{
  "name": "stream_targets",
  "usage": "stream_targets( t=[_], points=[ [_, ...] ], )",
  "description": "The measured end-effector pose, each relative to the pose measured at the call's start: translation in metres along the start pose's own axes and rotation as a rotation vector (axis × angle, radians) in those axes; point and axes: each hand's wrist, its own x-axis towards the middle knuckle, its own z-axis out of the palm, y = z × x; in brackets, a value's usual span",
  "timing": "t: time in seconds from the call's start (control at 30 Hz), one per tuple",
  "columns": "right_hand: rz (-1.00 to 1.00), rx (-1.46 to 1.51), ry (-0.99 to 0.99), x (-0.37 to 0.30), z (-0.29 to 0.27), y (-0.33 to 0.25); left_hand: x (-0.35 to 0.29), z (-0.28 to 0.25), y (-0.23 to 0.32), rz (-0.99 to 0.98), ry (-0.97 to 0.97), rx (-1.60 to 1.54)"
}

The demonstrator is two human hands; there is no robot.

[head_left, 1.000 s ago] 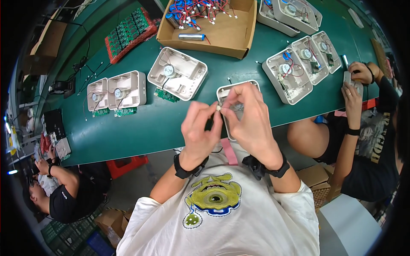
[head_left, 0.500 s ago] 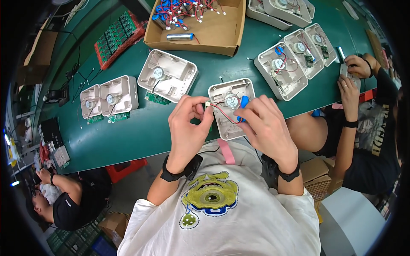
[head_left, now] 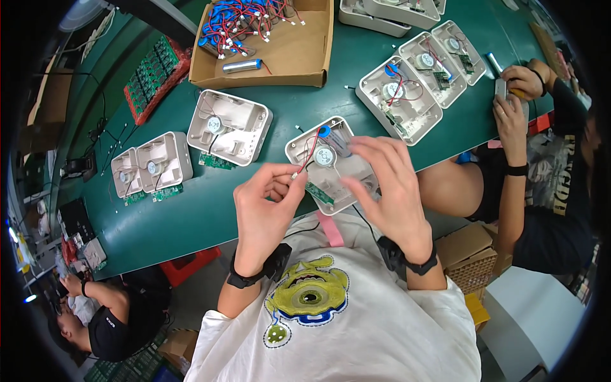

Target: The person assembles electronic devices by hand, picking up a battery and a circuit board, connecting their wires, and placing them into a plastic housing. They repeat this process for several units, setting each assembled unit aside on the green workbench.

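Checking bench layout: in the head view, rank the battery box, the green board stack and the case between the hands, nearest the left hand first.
1. Case: just right of the left hand.
2. Battery box: farther off, straight ahead.
3. Green board stack: ahead, left of the box.

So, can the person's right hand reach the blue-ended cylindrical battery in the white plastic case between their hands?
Probably yes: the right hand is open right beside the battery, with nothing visible between them; whether they touch is unclear.
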Motion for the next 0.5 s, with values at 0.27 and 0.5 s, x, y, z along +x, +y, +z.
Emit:
stream_targets(
  t=[0.27,0.5],
  points=[
    [0.146,-0.078,-0.219,-0.026,0.008,-0.047,-0.019,0.031,-0.005,0.176,-0.015,0.101],
    [0.186,-0.281,-0.051,-0.030,0.038,-0.049,-0.024,0.028,-0.002,0.394,-0.106,0.238]
  ],
)
